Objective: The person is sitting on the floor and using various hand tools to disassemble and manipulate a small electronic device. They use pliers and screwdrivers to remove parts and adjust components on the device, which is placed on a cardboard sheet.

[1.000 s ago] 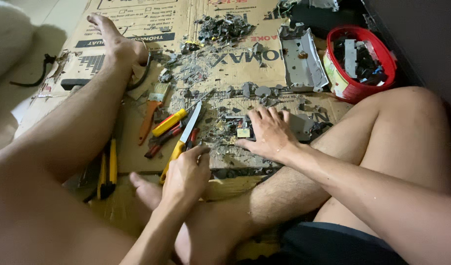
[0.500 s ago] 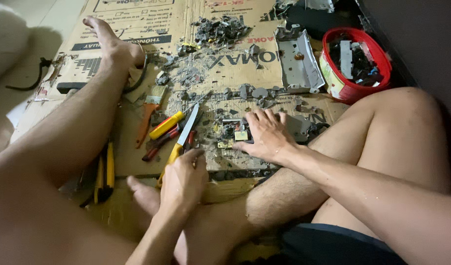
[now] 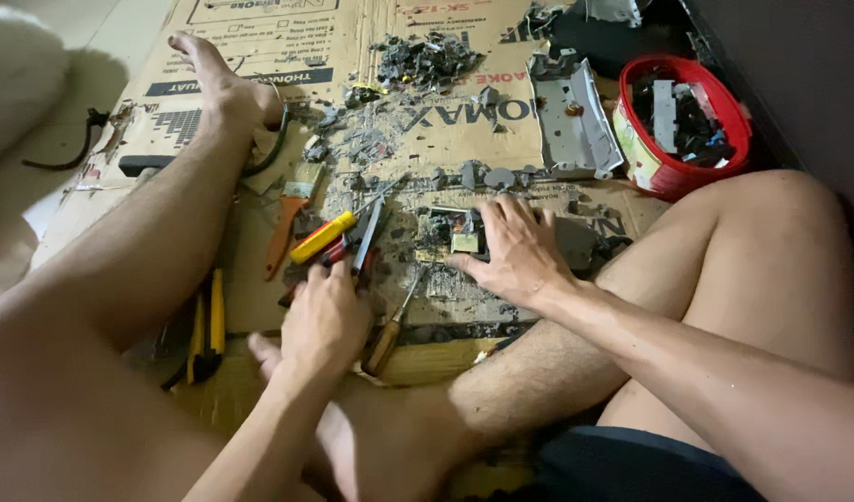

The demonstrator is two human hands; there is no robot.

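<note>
Left hand point(image 3: 323, 321) grips red-handled pliers point(image 3: 364, 244), long axis toward 1 o'clock; right hand point(image 3: 512, 249), nearer, presses open-palmed on circuit board point(image 3: 450, 237) at 3 o'clock.

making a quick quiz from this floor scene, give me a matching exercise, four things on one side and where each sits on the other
Things:
1. red tub
2. paintbrush
3. yellow-handled pliers
4. circuit board

Places:
A. under the right hand
B. far right, full of dark parts
C. beside the outstretched leg, near the left edge of the cardboard
D. left of the yellow-handled screwdriver

Pairs: 1-B, 2-D, 3-C, 4-A
</note>
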